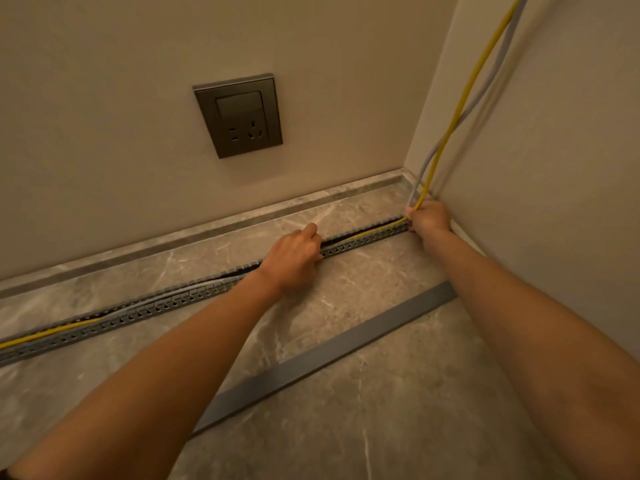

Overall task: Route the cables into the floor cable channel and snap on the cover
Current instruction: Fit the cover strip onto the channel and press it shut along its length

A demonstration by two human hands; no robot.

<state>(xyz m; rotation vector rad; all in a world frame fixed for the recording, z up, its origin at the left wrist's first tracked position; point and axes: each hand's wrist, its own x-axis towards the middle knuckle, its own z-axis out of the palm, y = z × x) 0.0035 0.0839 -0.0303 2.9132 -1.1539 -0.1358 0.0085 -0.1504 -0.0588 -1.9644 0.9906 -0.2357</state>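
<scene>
- Pinched in the right hand [429, 216], down in the corner where the two walls meet, are the thin yellow cable [464, 98] and the pale grey cable [491, 77], just at the spot where they bend into the channel.
- Left hand [294, 258] rests on the slotted grey plastic floor channel [145, 306] about midway along it, fingers curled down over the cables; whether they actually pinch a cable I cannot tell.
- Both cables drop down the right-hand wall, crossing one another on the way, then run leftward inside the channel to the frame's edge.
- Flat grey plastic cover strip [329, 355] lies loose on the marbled stone floor [398, 427], nearer the person and apart from the channel.
- Dark grey wall socket plate [239, 114] sits on the far wall above the channel.
</scene>
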